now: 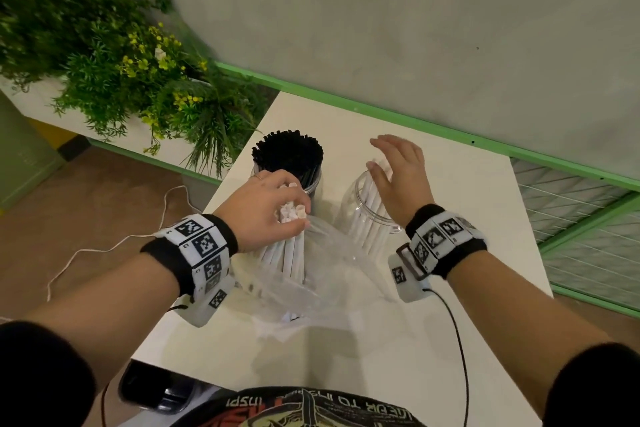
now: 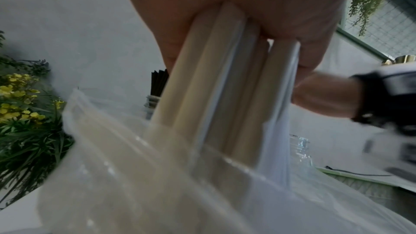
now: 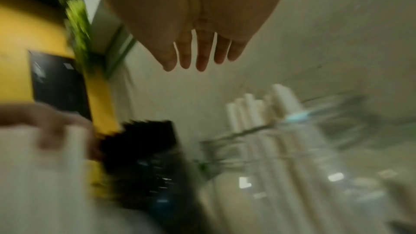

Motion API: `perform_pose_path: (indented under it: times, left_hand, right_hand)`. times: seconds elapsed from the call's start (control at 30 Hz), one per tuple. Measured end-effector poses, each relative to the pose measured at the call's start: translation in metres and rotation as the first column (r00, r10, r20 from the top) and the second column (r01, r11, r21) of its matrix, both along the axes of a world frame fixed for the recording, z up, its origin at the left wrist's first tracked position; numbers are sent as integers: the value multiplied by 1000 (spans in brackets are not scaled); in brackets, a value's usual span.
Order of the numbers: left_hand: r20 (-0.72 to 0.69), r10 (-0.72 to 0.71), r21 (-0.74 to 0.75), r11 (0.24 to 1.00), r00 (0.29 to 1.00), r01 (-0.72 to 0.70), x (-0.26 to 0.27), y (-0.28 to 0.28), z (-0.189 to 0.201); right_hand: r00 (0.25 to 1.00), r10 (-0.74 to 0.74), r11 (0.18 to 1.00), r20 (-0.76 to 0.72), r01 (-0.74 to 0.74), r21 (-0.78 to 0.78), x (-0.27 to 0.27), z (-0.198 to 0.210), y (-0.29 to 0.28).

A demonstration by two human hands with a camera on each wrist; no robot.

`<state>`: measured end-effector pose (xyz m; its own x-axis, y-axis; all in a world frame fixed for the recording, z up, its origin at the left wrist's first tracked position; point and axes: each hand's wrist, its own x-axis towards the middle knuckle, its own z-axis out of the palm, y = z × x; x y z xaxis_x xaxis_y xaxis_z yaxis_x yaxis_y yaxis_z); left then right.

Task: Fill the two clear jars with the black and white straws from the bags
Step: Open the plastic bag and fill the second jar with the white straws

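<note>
Tabletop bag (image 1: 311, 274) hides straws (image 2: 202, 81) only left wrist shows gripped.

Hidden, smeared and cropped parts of the straw table

The left hand (image 1: 268, 208) covers the upper ends of the white straws (image 1: 289, 253) it grips, and their lower ends fade into the crumpled clear bag (image 1: 311, 281). The right wrist view is badly smeared: the black straws (image 3: 144, 141) read as a dark blot and the right jar (image 3: 292, 175) has no clean outline. The near edge cuts off a dark object (image 1: 152, 388) by the table (image 1: 450, 204).
</note>
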<state>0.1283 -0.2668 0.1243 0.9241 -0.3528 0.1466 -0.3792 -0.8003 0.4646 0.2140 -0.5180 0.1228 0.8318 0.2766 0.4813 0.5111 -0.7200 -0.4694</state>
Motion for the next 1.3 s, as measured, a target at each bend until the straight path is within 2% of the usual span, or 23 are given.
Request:
perform_pose_path:
  times: [0.07, 0.1, 0.13, 0.17, 0.2, 0.23, 0.37, 0.5, 0.63, 0.8, 1.1, 1.3]
  left_hand:
    - [-2, 3, -14, 1000, 1000, -3, 0, 2, -1]
    - [-1, 3, -25, 1000, 1000, -3, 0, 3, -1]
    - [0, -3, -35, 999, 1000, 3, -1, 3, -2]
    - [-1, -12, -49, 999, 1000, 12, -1, 4, -2]
    - [-3, -22, -67, 997, 1000, 22, -2, 4, -2]
    - [-3, -30, -91, 995, 1000, 30, -3, 4, -2]
    - [-25, -33, -149, 988, 999, 29, -8, 8, 0]
    - [-44, 13, -174, 985, 999, -20, -9, 9, 3]
    - [-21, 32, -161, 986, 999, -35, -9, 13, -4]
    - [43, -5, -154, 988, 999, 11, -8, 11, -6]
    - [68, -12, -139, 990, 998, 22, -7, 9, -6]
    - [72, -2, -125, 992, 997, 11, -9, 6, -6]
  right_hand:
    - [965, 167, 974, -205, -128, 187, -38, 11, 17]
    - [891, 291, 939, -349, -196, 281, -58, 11, 25]
    - [785, 403, 901, -471, -252, 352, -74, 8, 34]
    - [692, 471, 875, -548, -289, 389, -85, 0, 41]
    - [641, 497, 864, -585, -305, 400, -92, -8, 48]
    - [634, 491, 869, -598, -301, 393, -94, -15, 54]
    - [674, 435, 874, -598, -157, 459, -86, -23, 64]
    - [675, 493, 823, -549, -158, 546, -83, -22, 65]
    - [699, 433, 844, -568, -93, 529, -85, -24, 67]
    - [705, 426, 826, -567, -47, 562, -89, -28, 72]
    - [836, 301, 782, -458, 59, 621, -99, -20, 72]
    - [878, 267, 748, -398, 72, 660, -99, -15, 77]
